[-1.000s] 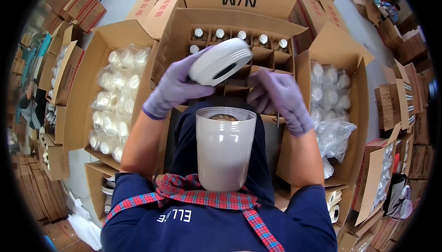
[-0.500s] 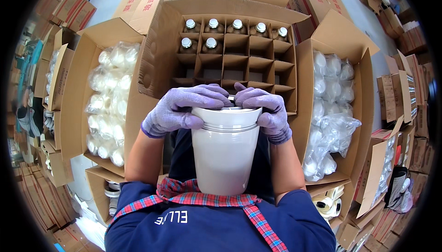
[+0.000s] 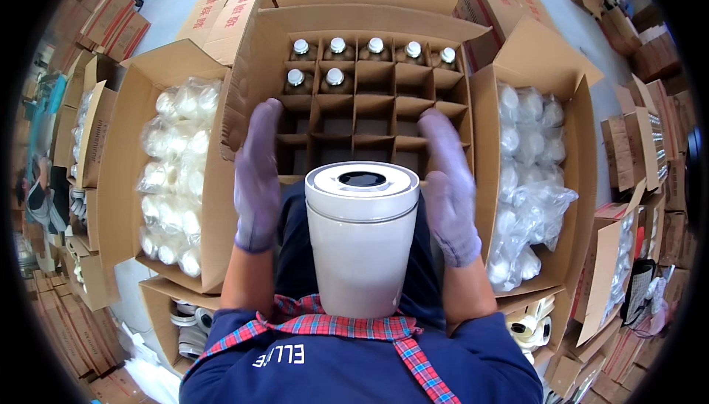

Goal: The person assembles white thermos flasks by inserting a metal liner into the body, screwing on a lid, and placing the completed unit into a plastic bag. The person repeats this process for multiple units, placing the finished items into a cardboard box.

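A white, slightly tapering canister (image 3: 360,256) stands upright on my lap. Its white lid (image 3: 323,182) lies level on top, with a dark round opening or inset at the centre. My left hand (image 3: 258,175), in a purple work glove, is held apart from the canister on its left side, fingers stretched out and nothing in them. Likewise gloved and empty, my right hand (image 3: 452,190) is off to its right with the fingers extended. Both hands are somewhat blurred. Just beyond is a cardboard box with dividers (image 3: 374,144); several silver-capped bottles (image 3: 334,83) occupy its far cells.
An open carton (image 3: 118,204) on the left contains plastic-wrapped white round parts (image 3: 171,175). Another carton (image 3: 583,175) on the right holds similar wrapped parts (image 3: 528,138). Smaller boxes of white parts (image 3: 533,323) sit by my elbows. Stacked cartons (image 3: 114,20) line both sides.
Both hands have let go of the canister's lid and moved outward, one to each side. The lid, earlier tilted under my fingers, now sits level on the canister.
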A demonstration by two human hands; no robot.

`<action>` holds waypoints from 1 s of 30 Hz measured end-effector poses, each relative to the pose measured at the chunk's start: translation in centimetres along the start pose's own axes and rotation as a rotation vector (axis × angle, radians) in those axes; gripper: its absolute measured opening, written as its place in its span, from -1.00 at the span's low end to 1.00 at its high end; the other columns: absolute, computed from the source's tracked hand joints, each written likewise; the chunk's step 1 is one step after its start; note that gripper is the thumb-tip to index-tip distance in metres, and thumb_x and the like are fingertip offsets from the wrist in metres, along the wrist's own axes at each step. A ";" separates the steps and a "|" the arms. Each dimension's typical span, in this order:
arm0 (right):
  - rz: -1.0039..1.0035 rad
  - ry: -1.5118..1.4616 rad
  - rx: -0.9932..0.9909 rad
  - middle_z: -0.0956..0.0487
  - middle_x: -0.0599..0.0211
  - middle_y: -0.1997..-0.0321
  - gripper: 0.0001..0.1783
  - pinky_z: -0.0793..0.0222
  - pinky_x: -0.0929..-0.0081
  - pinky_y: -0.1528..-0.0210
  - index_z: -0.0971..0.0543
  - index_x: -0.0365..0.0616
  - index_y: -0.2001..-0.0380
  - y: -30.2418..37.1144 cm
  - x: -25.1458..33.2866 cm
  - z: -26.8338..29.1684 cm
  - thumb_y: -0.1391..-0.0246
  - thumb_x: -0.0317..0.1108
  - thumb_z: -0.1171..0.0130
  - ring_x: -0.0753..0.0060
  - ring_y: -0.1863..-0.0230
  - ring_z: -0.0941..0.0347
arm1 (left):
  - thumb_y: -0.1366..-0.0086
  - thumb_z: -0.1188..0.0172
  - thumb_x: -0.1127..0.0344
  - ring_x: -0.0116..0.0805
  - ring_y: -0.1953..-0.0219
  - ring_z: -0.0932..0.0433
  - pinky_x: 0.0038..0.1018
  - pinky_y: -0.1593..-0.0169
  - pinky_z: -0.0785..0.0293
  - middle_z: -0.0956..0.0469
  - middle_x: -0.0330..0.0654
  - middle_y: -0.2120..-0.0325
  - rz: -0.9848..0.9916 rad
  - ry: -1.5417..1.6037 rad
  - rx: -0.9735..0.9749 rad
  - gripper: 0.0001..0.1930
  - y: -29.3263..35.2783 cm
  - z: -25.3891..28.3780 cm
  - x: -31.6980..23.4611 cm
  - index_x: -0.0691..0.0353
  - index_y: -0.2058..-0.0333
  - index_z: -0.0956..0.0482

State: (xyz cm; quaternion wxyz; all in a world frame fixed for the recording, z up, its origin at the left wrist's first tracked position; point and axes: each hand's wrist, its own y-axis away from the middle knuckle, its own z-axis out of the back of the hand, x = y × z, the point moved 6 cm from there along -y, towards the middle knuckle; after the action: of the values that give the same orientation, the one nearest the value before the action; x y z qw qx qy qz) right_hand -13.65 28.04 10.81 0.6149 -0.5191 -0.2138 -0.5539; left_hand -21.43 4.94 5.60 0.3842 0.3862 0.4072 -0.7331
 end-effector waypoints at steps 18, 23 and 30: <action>0.220 -0.093 0.264 -0.50 -0.18 -0.15 -0.23 -0.24 -0.14 -0.29 -0.45 -0.36 -0.16 2.0 5.6 -1.2 -0.10 0.10 -0.19 -0.28 -0.20 -0.43 | -0.45 0.16 0.31 -0.07 -0.29 -0.36 -0.23 -0.37 -0.16 -0.51 0.04 -0.14 0.102 -0.070 0.065 -0.56 -0.4 -1.2 1.5 0.33 -0.19 -0.48; 0.368 -0.087 0.561 -0.40 -0.23 -0.26 -0.08 -0.13 -0.17 -0.38 -0.46 -0.35 -0.16 1.8 8.5 -1.9 -0.10 0.35 -0.16 -0.33 -0.31 -0.33 | -0.44 0.21 0.26 -0.01 -0.43 -0.16 -0.14 -0.48 0.17 -0.38 0.16 -0.26 0.075 0.129 0.303 -0.52 -0.4 -2.3 0.2 0.36 -0.18 -0.48; 0.501 -0.037 0.497 -0.43 -0.24 -0.21 -0.15 -0.30 -0.01 -0.25 -0.41 -0.38 -0.19 0.0 9.9 -1.9 -0.01 0.12 -0.23 -0.33 -0.18 -0.40 | -0.49 0.30 0.23 -0.08 -0.47 -0.10 -0.22 -0.49 0.15 -0.30 0.09 -0.34 0.118 0.529 0.502 -0.49 -0.2 -3.4 1.9 0.28 -0.23 -0.47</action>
State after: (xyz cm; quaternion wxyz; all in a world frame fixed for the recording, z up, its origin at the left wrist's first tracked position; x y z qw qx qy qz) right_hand -11.37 21.80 18.42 0.8354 -0.3996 -0.2191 -0.3074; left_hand -21.50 7.61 2.72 0.2005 0.6675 0.2772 -0.6614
